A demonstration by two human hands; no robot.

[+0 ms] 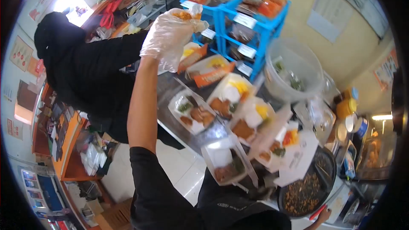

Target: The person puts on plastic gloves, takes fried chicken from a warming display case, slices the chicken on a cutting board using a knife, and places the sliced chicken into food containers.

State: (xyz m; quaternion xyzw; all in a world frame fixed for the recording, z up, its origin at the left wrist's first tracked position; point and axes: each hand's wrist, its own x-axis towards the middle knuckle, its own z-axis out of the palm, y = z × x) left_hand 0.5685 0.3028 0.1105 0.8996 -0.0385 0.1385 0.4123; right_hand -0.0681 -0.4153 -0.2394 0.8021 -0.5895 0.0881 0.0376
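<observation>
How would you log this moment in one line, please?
left hand: gloved, raised, holding orange food | right hand: on red handle | open food boxes: on counter

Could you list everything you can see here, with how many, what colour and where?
Open paper food boxes: about seven, white, some orange-sided, middle
Metal counter: one, dark grey, beneath boxes
Plastic rack: one, blue, behind boxes
Round plastic tub: one, translucent, right of rack
Round pan of brown bits: one, black, lower right
Plastic jar: at least one, yellow, far right
Person in dark clothing: one, black, left
Wooden shelving: count unclear, orange-brown, left
Tiled floor: one, white, lower left
Smaller clutter: too blurred to count
Left hand: one, clear-gloved, upper middle, holding orange-brown food
Right hand: one, bare, lower right, at red handle
</observation>
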